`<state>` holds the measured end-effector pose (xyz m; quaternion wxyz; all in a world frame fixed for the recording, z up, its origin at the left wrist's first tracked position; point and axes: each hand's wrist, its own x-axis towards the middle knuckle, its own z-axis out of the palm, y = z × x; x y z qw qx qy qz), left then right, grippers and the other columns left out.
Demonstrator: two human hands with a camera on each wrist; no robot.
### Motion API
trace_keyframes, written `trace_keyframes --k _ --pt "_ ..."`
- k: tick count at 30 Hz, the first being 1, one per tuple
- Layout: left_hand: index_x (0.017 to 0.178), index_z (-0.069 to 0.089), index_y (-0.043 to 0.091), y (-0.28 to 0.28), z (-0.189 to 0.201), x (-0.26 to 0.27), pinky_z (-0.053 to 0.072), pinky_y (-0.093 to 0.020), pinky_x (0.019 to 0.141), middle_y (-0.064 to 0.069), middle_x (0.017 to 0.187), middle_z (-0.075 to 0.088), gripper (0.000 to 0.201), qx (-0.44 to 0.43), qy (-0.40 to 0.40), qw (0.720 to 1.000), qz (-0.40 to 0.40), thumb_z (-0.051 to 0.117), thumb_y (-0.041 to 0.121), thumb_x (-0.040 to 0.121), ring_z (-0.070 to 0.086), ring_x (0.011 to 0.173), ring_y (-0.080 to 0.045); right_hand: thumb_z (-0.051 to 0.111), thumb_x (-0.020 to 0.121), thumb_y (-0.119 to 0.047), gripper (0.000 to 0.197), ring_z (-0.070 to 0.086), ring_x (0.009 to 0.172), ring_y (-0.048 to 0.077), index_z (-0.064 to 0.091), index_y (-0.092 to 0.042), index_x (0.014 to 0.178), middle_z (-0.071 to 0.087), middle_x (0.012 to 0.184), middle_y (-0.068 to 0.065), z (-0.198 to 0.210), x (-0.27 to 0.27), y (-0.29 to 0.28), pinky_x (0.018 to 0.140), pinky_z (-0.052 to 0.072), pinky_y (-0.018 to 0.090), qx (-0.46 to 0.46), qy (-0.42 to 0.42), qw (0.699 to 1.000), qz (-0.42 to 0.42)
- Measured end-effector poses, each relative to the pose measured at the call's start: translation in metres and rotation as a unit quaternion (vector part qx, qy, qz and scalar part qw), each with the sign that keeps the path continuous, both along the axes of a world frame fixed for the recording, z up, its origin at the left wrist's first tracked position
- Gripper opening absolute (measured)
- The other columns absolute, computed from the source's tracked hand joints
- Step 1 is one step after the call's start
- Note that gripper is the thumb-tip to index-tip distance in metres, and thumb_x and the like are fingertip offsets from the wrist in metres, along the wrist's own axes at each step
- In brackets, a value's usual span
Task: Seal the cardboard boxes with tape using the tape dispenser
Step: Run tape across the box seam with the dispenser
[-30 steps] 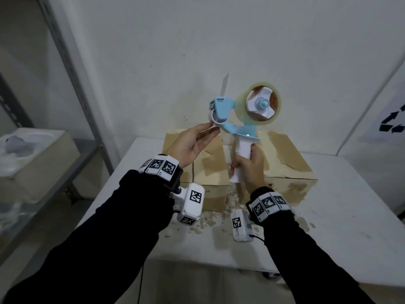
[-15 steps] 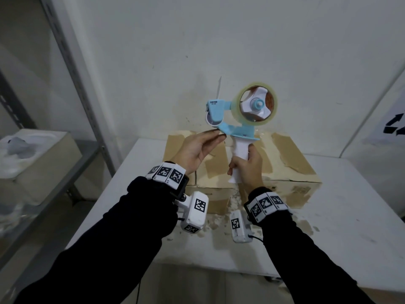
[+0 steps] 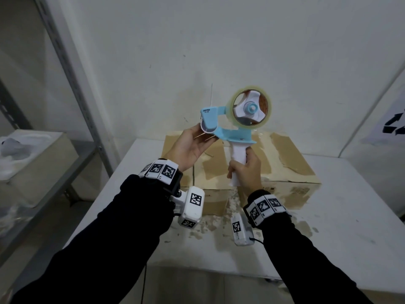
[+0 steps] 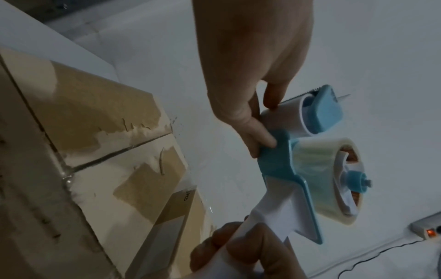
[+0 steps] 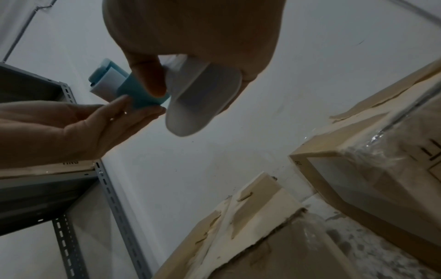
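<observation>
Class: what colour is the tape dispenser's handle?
White handle, below a light blue frame; the head view shows it best.

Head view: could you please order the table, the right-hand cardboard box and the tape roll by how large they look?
1. table
2. right-hand cardboard box
3. tape roll, smallest even though held nearer the camera

A white bench (image 3: 350, 227) stands against a white wall (image 3: 219, 51), with torn beige scraps (image 3: 208, 227) scattered across its near middle. On the left, a grey metal rack (image 3: 72, 73) holds white packing (image 3: 17, 148) on a shelf. A sign (image 3: 392, 126) with black arrows hangs at the right edge. Elsewhere, a power strip (image 4: 427, 228) shows a lit red switch beside a black cable (image 4: 381, 253).
</observation>
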<state>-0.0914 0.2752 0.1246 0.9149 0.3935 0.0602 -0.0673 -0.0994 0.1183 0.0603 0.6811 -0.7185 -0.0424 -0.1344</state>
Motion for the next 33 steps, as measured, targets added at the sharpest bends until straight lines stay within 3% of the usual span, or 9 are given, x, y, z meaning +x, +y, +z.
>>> trace_keyframes --k 5,11,16,19,21,24,26,30,33 --pt "0.110 0.061 -0.004 0.002 0.002 0.004 0.057 -0.021 0.074 -0.015 0.102 0.069 0.028 0.020 0.024 0.999 0.020 0.057 0.016 0.092 0.072 0.082 -0.018 0.056 0.058 -0.006 0.023 0.049 0.042 0.025 0.052 -0.018 0.076 0.054 0.062 0.011 0.001 0.003 -0.006 0.044 0.046 0.031 -0.011 -0.003 1.000 -0.021" --pt "0.095 0.065 -0.001 0.009 -0.003 0.008 0.053 -0.010 0.052 -0.010 0.079 0.074 0.016 0.015 0.052 0.998 0.026 0.060 0.014 0.089 0.071 0.069 -0.010 0.059 0.060 -0.004 0.029 0.051 0.042 0.018 0.055 -0.011 0.088 0.057 0.062 0.002 -0.006 0.009 -0.008 0.042 0.046 0.027 -0.050 -0.030 0.998 -0.038" --pt "0.093 0.058 -0.003 0.011 -0.017 0.018 0.057 -0.016 0.062 -0.013 0.084 0.066 0.010 0.057 0.057 0.996 0.033 0.049 0.000 0.090 0.069 0.071 -0.015 0.058 0.056 -0.003 0.038 0.048 0.045 0.004 0.056 -0.011 0.094 0.058 0.057 -0.011 -0.012 0.020 0.002 0.042 0.041 0.021 -0.068 -0.035 0.996 -0.048" --pt "0.091 0.056 -0.003 0.008 -0.021 0.025 0.058 -0.019 0.066 -0.015 0.090 0.062 0.011 0.067 0.035 0.997 -0.007 0.047 -0.008 0.087 0.064 0.081 -0.020 0.059 0.056 -0.010 0.044 0.052 0.054 0.012 0.058 -0.020 0.100 0.060 0.067 -0.008 -0.015 0.034 0.012 0.046 0.048 0.032 -0.096 -0.019 0.994 -0.042" --pt "0.099 0.059 -0.002 0.011 -0.020 0.036 0.057 -0.022 0.075 -0.014 0.092 0.066 0.015 0.058 0.011 0.998 -0.021 0.053 -0.005 0.086 0.067 0.080 -0.018 0.060 0.057 -0.016 0.043 0.057 0.055 0.019 0.056 -0.028 0.097 0.062 0.065 -0.006 -0.015 0.045 0.019 0.049 0.053 0.041 -0.123 -0.008 0.992 -0.037" --pt "0.101 0.062 0.003 0.024 -0.016 0.055 0.056 -0.021 0.079 -0.011 0.094 0.070 0.016 0.052 0.000 0.999 -0.006 0.063 0.011 0.086 0.068 0.084 -0.015 0.060 0.057 -0.021 0.043 0.059 0.056 0.017 0.055 -0.032 0.098 0.063 0.066 -0.010 -0.012 0.061 0.031 0.049 0.054 0.044 -0.149 0.013 0.988 -0.042" --pt "0.103 0.063 0.001 0.033 -0.016 0.063 0.056 -0.020 0.077 -0.009 0.094 0.071 0.021 0.056 -0.010 0.998 0.002 0.063 0.013 0.086 0.069 0.084 -0.013 0.060 0.055 -0.019 0.042 0.057 0.056 0.014 0.056 -0.027 0.096 0.062 0.064 -0.009 -0.007 0.068 0.038 0.052 0.055 0.043 -0.143 0.023 0.988 -0.053" --pt "0.104 0.061 -0.006 0.063 -0.016 0.084 0.055 -0.014 0.073 -0.006 0.085 0.070 0.019 0.086 -0.009 0.996 0.017 0.059 0.002 0.087 0.069 0.073 -0.006 0.062 0.060 -0.004 0.035 0.054 0.061 0.016 0.056 -0.011 0.093 0.059 0.072 -0.003 0.004 0.082 0.058 0.056 0.051 0.039 -0.113 0.025 0.991 -0.068" --pt "0.102 0.061 -0.006 0.081 -0.012 0.099 0.055 -0.011 0.066 -0.002 0.072 0.072 0.016 0.101 -0.006 0.995 -0.006 0.057 0.000 0.087 0.069 0.068 -0.004 0.061 0.068 0.007 0.031 0.054 0.057 0.015 0.056 -0.006 0.096 0.058 0.072 0.003 0.008 0.090 0.069 0.048 0.049 0.024 -0.098 0.032 0.993 -0.065"
